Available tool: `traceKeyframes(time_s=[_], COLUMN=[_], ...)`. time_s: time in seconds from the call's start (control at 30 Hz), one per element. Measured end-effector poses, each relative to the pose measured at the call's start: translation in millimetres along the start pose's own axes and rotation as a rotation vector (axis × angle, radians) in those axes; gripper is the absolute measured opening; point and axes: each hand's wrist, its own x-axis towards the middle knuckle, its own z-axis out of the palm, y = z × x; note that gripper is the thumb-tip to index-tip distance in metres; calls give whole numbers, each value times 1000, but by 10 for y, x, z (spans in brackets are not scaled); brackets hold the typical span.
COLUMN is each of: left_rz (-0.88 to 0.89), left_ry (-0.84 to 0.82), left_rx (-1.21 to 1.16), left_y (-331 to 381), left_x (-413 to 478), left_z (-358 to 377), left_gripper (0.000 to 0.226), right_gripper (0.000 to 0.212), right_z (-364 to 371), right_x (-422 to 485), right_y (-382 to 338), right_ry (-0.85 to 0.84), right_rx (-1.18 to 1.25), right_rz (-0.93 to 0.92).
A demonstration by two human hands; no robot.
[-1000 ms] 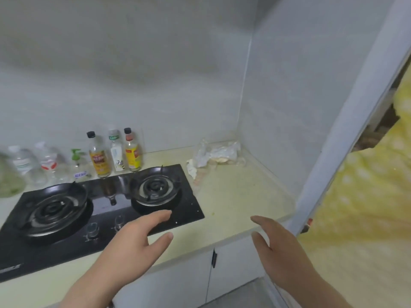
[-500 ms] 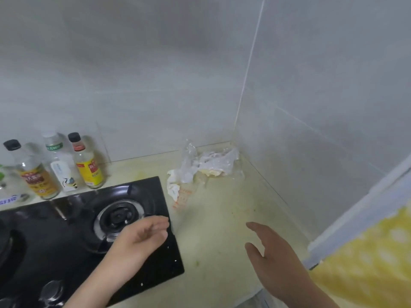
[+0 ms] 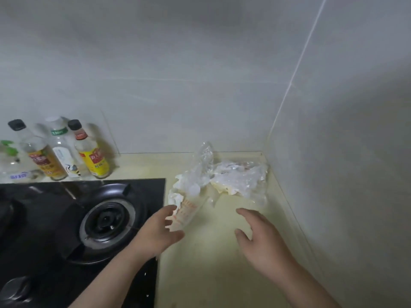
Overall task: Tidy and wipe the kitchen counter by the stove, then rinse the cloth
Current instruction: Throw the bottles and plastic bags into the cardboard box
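A pile of crumpled clear plastic bags and white paper (image 3: 233, 181) lies on the pale yellow counter (image 3: 211, 274) in the back right corner, right of the black gas stove (image 3: 66, 230). A clear wrapper with orange print (image 3: 185, 211) sticks out toward me at the pile's left end. My left hand (image 3: 158, 234) hovers over the stove's right edge, fingers spread, fingertips at that wrapper. My right hand (image 3: 260, 238) is open above the counter, just in front of the pile and apart from it. No cloth is in sight.
Three sauce bottles (image 3: 66, 152) stand against the back wall behind the stove, with a green-topped dispenser (image 3: 9, 161) at the far left. The burner (image 3: 106, 221) sits close to my left hand. Tiled walls close off the back and right sides.
The view has closed in on the corner. Both hands have reached forward toward the plastic pile; my left fingers have come from over the burner to the printed wrapper.
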Motion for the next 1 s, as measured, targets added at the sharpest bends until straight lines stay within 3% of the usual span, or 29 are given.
traceKeyframes(time_s=[0.17, 0.3, 0.4, 0.57, 0.8, 0.9, 1.0], left_rz=[25, 124, 95, 6, 35, 16, -15], left_ry=[50, 33, 42, -40, 35, 59, 93], left_rx=[243, 594, 732, 799, 942, 811, 649], left_y=[-117, -201, -389, -654, -563, -478, -433], left_x=[633, 991, 1292, 1623, 1710, 1672, 1652], left_z=[133, 173, 229, 319, 417, 448, 450], left_gripper=[74, 64, 63, 70, 20, 7, 17], right_gripper=[54, 62, 71, 82, 89, 96, 102], right_z=[76, 227, 364, 528, 699, 778, 802], right_x=[813, 1327, 1669, 2028, 2318, 2394, 2473], right_y=[250, 330, 438, 663, 743, 758, 787], right_ry=[-134, -176, -171, -265, -239, -179, -106], right_rx=[-145, -358, -538, -482, -434, -425, -445], right_rz=[-222, -326, -307, -159, -91, -66, -60])
